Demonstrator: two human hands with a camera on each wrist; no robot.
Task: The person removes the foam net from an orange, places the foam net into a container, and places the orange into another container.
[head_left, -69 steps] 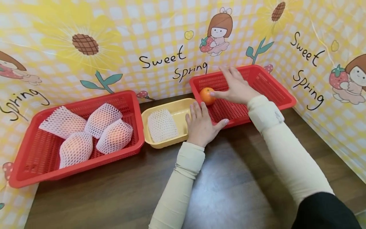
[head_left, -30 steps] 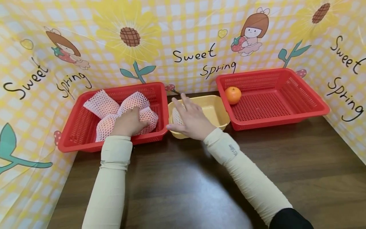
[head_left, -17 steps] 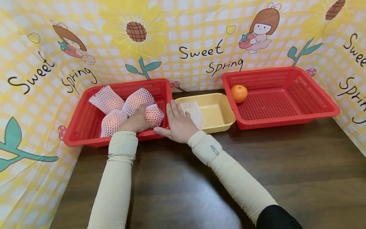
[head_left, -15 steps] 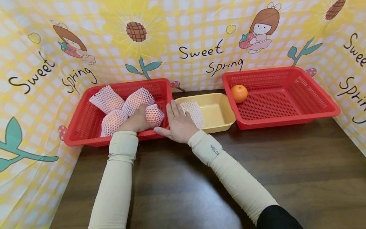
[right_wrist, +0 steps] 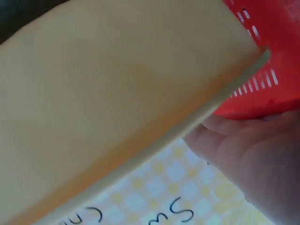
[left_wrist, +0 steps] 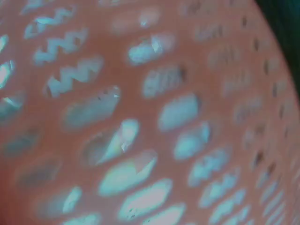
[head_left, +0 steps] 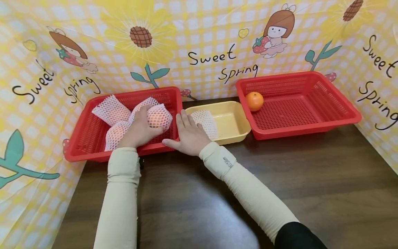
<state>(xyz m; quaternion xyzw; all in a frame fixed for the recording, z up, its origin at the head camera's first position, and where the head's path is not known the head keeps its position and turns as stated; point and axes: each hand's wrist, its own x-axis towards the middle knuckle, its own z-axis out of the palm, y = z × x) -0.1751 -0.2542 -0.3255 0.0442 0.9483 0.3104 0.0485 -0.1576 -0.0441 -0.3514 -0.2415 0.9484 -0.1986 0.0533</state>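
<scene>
My left hand (head_left: pixel 140 126) grips an orange in a white foam net (head_left: pixel 160 117), held slightly raised inside the left red basket (head_left: pixel 84 145). Beside and behind that hand lie other net-wrapped fruits (head_left: pixel 113 112), partly covered by it. My right hand (head_left: pixel 190 136) rests at the basket's right edge with straight fingers, its thumb over the front rim; it holds nothing. In the right wrist view the same hand (right_wrist: pixel 258 159) shows past the yellow tray's underside (right_wrist: pixel 117 93). Only the basket's slotted wall (left_wrist: pixel 136 108) fills the left wrist view, hiding the left fingers.
Between the two baskets stands the yellow tray (head_left: pixel 233 124), with an empty foam net (head_left: pixel 206 122) in it. The right red basket (head_left: pixel 311 129) holds one bare orange (head_left: pixel 254 101) at its left end. A patterned cloth (head_left: pixel 211 31) backs the brown table (head_left: pixel 199 200).
Both hands moved left from the tray and right basket to the left basket. The left hand took hold of a netted orange and raised it a little; the right hand settled at the rim.
</scene>
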